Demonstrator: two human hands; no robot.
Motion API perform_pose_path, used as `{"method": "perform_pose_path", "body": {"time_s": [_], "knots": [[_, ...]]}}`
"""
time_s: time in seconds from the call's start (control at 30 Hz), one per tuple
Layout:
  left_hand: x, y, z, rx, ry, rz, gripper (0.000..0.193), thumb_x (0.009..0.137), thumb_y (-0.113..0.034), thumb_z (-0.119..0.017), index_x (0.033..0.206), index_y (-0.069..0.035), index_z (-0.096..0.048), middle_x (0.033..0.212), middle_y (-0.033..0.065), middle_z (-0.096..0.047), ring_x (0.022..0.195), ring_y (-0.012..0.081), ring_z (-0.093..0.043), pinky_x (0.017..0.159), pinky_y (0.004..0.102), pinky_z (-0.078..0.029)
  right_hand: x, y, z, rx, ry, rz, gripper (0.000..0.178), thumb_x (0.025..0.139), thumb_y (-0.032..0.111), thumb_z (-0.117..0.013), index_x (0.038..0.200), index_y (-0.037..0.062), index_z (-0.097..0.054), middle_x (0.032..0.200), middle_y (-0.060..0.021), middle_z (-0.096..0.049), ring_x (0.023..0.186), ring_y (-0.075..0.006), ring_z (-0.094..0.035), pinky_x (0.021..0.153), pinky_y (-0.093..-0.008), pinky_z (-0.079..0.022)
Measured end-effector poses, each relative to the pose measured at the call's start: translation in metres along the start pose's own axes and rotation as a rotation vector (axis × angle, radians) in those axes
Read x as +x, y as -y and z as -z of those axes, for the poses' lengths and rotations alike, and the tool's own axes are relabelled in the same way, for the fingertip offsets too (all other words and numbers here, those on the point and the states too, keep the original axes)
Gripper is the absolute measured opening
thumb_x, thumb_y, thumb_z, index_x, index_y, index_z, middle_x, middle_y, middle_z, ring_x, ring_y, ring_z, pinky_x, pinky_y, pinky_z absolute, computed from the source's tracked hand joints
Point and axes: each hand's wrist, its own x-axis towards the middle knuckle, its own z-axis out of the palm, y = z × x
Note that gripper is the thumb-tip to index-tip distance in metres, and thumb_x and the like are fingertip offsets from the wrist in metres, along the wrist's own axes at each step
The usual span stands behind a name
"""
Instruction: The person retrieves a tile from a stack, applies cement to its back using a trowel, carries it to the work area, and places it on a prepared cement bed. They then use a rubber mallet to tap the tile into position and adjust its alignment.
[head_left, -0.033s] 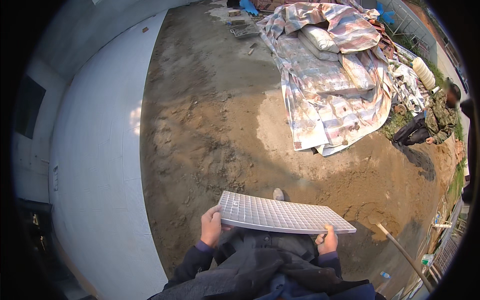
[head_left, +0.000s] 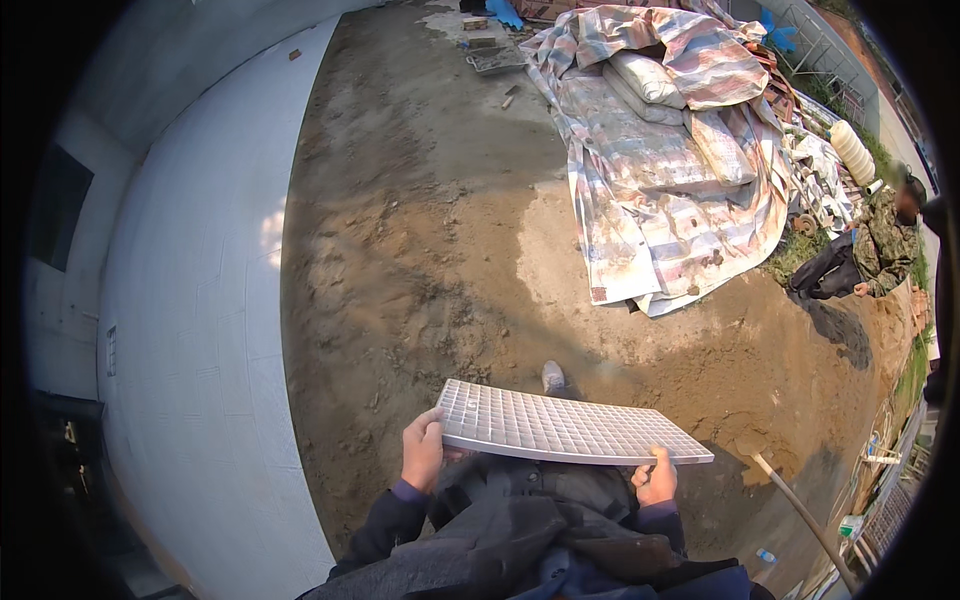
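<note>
A long, pale rectangular grating (head_left: 570, 422) with a square grid lies almost level in front of my waist, its right end slightly lower. My left hand (head_left: 424, 452) is closed around its left end, thumb on top and fingers partly hidden underneath. The right hand (head_left: 655, 478) grips the near edge toward the right end, thumb up against the rim. Just beyond the far edge, the tip of one shoe (head_left: 553, 377) shows on the dirt.
Uneven brown soil (head_left: 430, 270) spreads ahead. Along the left runs a smooth white surface (head_left: 200, 330). A striped tarp (head_left: 640, 210) with sacks (head_left: 645, 78) lies at the far right, near a person in camouflage (head_left: 880, 245). A long wooden handle (head_left: 805, 520) slants at lower right.
The shoe tip shows slightly more beyond the grating. The surroundings have shifted a little in the picture, while both hands keep the same hold on the grating.
</note>
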Motion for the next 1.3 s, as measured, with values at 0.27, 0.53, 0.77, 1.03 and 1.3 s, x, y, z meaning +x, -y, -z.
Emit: {"method": "perform_pose_path", "body": {"time_s": [0.27, 0.53, 0.77, 1.03, 1.3], "knots": [[0.174, -0.098, -0.030, -0.069, -0.189, 0.041, 0.046, 0.096, -0.008, -0.041, 0.135, 0.016, -0.049, 0.101, 0.0250, -0.070, 0.067, 0.0272, -0.073, 0.054, 0.0300, -0.061, 0.126, 0.101, -0.250, -0.131, 0.060, -0.037, 0.023, 0.089, 0.022, -0.070, 0.092, 0.0067, -0.053, 0.065, -0.0052, -0.046, 0.044, -0.0159, -0.041, 0.041, -0.0316, -0.030], [0.309, -0.240, -0.033, -0.103, -0.420, -0.084, 0.042, 0.095, -0.009, -0.042, 0.129, 0.013, -0.055, 0.106, 0.0238, -0.069, 0.074, 0.0271, -0.073, 0.053, 0.0322, -0.063, 0.193, 0.183, -0.524, -0.231, 0.204, -0.112, 0.021, 0.088, 0.016, -0.071, 0.098, 0.0079, -0.054, 0.077, -0.0048, -0.049, 0.053, -0.0130, -0.045, 0.041, -0.0286, -0.031], [0.492, -0.359, -0.011, -0.066, -0.464, -0.084, 0.040, 0.097, -0.013, -0.043, 0.128, 0.007, -0.059, 0.104, 0.0164, -0.070, 0.073, 0.0221, -0.071, 0.051, 0.0286, -0.059, 0.238, 0.233, -0.739, -0.246, 0.240, -0.105, 0.027, 0.086, 0.017, -0.073, 0.101, 0.0060, -0.053, 0.073, -0.0067, -0.048, 0.049, -0.0130, -0.042, 0.041, -0.0281, -0.031], [0.706, -0.540, -0.047, -0.056, -0.179, -0.100, 0.042, 0.098, -0.013, -0.041, 0.131, 0.009, -0.054, 0.104, 0.0199, -0.069, 0.068, 0.0260, -0.072, 0.052, 0.0306, -0.061, 0.268, 0.320, -0.916, -0.091, 0.077, 0.048, 0.018, 0.088, 0.016, -0.071, 0.093, 0.0059, -0.057, 0.067, -0.0041, -0.048, 0.046, -0.0116, -0.040, 0.040, -0.0276, -0.027], [0.916, -0.673, -0.121, -0.082, 0.057, -0.062, 0.044, 0.097, -0.009, -0.040, 0.132, 0.016, -0.050, 0.101, 0.0273, -0.069, 0.066, 0.0319, -0.073, 0.055, 0.0329, -0.063, 0.356, 0.417, -1.065, 0.003, -0.018, 0.162, 0.023, 0.086, 0.022, -0.073, 0.089, 0.0068, -0.055, 0.062, -0.0027, -0.044, 0.042, -0.0128, -0.040, 0.039, -0.0300, -0.026]]}}
